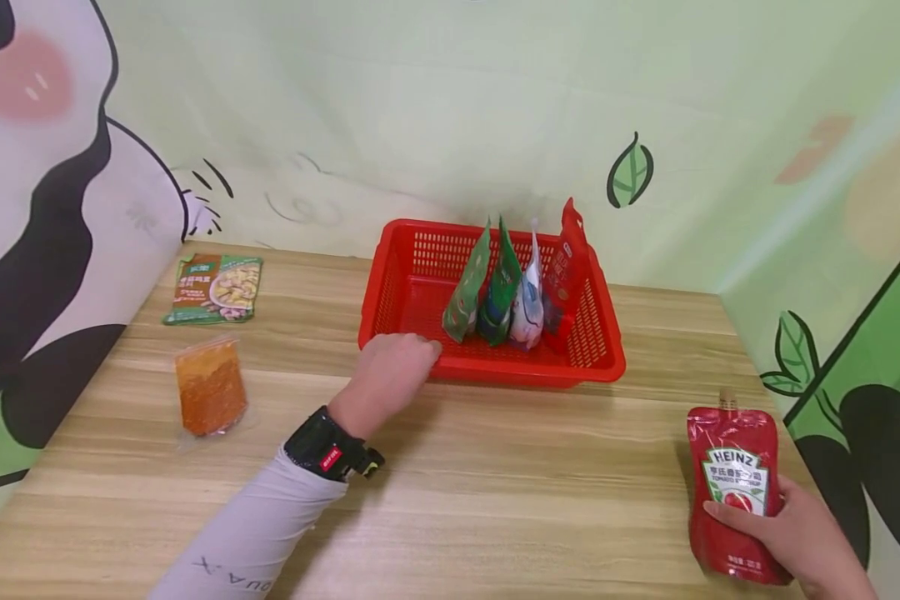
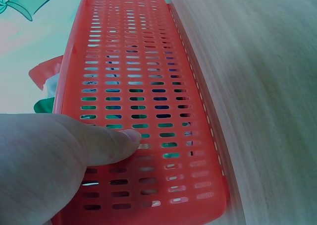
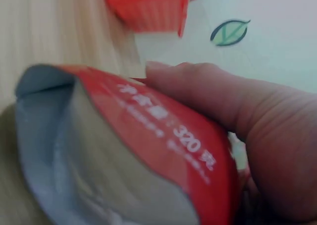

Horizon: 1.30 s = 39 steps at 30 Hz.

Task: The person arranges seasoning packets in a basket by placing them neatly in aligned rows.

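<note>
My left hand point(image 1: 393, 375) grips the near rim of a red plastic basket point(image 1: 495, 369) toward its left corner. In the left wrist view the thumb point(image 2: 116, 144) lies against the basket's slotted outer wall, while the other fingers are hidden. Several packets stand upright inside the basket: a light green one point(image 1: 468, 287), a dark green one point(image 1: 501, 292), a white one point(image 1: 529, 300) and a red one point(image 1: 566, 271). At the right, my right hand point(image 1: 802, 529) holds a red Heinz tomato ketchup pouch point(image 1: 735, 467), spout pointing away. Its thumb lies across the pouch's front.
On the table's left lie a green food packet point(image 1: 216, 289) and a clear bag of orange contents point(image 1: 212, 390). Behind the wooden table point(image 1: 540, 492) rises a printed wall point(image 1: 450, 108), close to the basket's back; another wall stands along the right edge.
</note>
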Tool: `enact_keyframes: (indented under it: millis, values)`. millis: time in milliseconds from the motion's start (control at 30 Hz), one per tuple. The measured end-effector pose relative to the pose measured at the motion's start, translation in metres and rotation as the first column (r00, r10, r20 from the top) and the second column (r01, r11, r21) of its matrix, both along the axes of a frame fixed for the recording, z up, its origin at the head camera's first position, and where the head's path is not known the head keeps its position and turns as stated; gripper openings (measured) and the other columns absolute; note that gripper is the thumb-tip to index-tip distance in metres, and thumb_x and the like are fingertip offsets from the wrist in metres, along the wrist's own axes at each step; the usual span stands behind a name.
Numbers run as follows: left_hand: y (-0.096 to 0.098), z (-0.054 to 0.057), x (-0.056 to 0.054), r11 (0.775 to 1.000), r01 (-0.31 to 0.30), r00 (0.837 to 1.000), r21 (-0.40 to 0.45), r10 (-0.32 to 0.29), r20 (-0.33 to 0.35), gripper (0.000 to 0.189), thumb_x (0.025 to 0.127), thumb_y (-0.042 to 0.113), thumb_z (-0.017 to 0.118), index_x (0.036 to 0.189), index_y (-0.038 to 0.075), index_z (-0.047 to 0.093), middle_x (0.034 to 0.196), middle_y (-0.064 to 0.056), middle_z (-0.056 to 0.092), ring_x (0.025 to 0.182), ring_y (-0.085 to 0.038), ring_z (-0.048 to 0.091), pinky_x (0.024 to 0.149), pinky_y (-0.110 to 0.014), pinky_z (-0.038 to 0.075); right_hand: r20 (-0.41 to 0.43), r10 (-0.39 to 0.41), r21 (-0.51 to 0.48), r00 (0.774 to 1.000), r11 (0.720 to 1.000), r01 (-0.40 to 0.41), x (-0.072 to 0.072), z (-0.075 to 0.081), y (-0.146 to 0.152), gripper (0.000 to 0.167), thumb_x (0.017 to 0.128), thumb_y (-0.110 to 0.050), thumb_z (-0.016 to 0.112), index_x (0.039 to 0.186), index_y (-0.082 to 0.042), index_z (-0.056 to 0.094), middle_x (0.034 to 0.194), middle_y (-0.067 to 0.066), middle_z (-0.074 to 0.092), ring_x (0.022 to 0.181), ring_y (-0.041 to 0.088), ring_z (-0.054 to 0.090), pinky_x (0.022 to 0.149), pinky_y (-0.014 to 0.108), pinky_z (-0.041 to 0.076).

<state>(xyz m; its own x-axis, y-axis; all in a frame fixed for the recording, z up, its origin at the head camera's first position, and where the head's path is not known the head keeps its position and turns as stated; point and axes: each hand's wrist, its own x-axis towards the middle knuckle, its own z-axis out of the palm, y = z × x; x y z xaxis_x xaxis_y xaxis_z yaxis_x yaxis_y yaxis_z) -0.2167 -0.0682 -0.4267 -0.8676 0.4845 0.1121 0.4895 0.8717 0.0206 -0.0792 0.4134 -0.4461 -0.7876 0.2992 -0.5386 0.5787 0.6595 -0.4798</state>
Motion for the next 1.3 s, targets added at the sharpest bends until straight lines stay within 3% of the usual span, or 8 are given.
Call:
enact_keyframes:
  millis: [133,267,500,667,1000,1300]
  values:
    - [0.001,-0.001,0.000,1.000,0.002,1.000,0.001,-0.002,-0.015,0.007,0.087,0.011,0.077,0.094,0.013,0.073,0.076,-0.003,0.071,0.067,-0.017,0.064,0.056,-0.033,0.052,-0.026,-0.033,-0.084,0.999,0.996,0.030,-0.005,0.005,-0.014,0.113,0.080,-0.061,0.080,0.151,0.011,0.029,0.143,0.037,0.049,0.108,0.035,0.063,0.080,0.046,0.063]
    - [0.000,-0.002,-0.001,1.000,-0.005,1.000,-0.006,0.005,-0.025,0.007,0.087,0.011,0.076,0.093,0.013,0.073,0.076,-0.003,0.071,0.067,-0.018,0.065,0.055,-0.034,0.053,-0.055,-0.049,-0.160,0.997,0.986,0.040,-0.011,0.008,-0.030,0.103,0.084,-0.060,0.077,0.147,0.010,0.037,0.134,0.029,0.061,0.099,0.021,0.068,0.080,0.040,0.062]
    - [-0.001,-0.002,-0.001,1.000,0.000,0.999,0.003,0.000,-0.048,0.005,0.088,0.009,0.075,0.091,0.012,0.073,0.074,-0.004,0.070,0.067,-0.020,0.066,0.055,-0.035,0.053,-0.137,0.014,-0.179,0.990,0.983,-0.039,-0.027,0.012,-0.069,0.098,0.081,-0.058,0.080,0.148,0.002,0.041,0.142,0.025,0.058,0.114,0.029,0.064,0.087,0.043,0.061]
    - [-0.001,-0.003,-0.001,1.000,0.011,0.999,0.008,-0.010,-0.053,0.005,0.089,0.009,0.075,0.093,0.012,0.074,0.075,-0.004,0.071,0.067,-0.019,0.066,0.056,-0.034,0.054,-0.219,0.039,-0.238,0.975,0.967,-0.093,-0.038,0.014,-0.102,0.091,0.080,-0.053,0.083,0.147,-0.004,0.046,0.140,0.021,0.062,0.112,0.026,0.067,0.089,0.043,0.061]
    - [-0.002,-0.002,-0.002,0.999,0.017,0.998,0.028,-0.015,-0.058,0.005,0.088,0.008,0.072,0.087,0.014,0.072,0.077,-0.005,0.072,0.070,-0.021,0.068,0.056,-0.039,0.055,-0.390,0.092,-0.368,0.916,0.896,-0.247,-0.059,0.021,-0.168,0.073,0.081,-0.042,0.086,0.138,-0.009,0.055,0.131,0.014,0.067,0.110,0.025,0.068,0.090,0.040,0.061]
    - [-0.002,-0.002,-0.002,0.999,-0.005,1.000,0.052,0.005,-0.003,0.013,0.086,0.019,0.079,0.095,0.013,0.072,0.080,-0.003,0.072,0.069,-0.019,0.065,0.060,-0.038,0.056,-0.443,0.060,-0.509,0.895,0.805,-0.306,-0.070,0.020,-0.217,0.061,0.082,-0.031,0.087,0.133,-0.011,0.060,0.126,0.011,0.070,0.110,0.024,0.069,0.092,0.039,0.061]
